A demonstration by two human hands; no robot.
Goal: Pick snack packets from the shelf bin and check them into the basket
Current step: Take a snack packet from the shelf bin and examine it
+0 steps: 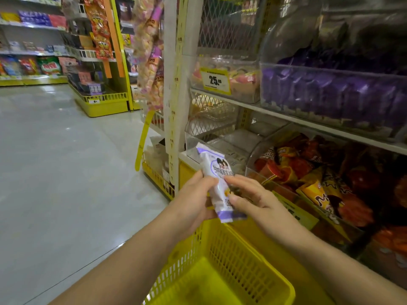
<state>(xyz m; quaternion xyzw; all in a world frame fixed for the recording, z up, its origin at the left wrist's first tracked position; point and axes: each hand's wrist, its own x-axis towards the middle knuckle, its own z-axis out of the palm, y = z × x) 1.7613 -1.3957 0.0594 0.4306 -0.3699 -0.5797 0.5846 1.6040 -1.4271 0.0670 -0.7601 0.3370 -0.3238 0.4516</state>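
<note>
A white and purple snack packet stands upright between both hands, above the yellow plastic basket. My left hand grips its left edge, fingers curled round it. On the packet's right side, my right hand pinches it with thumb and fingertips. The basket below looks empty inside. To the right, a clear shelf bin holds orange and red snack packets.
The upper shelf carries a clear bin of purple packets and a bin with a yellow price tag. A white shelf post stands just left of the hands. Grey aisle floor spreads to the left, with more yellow shelving beyond.
</note>
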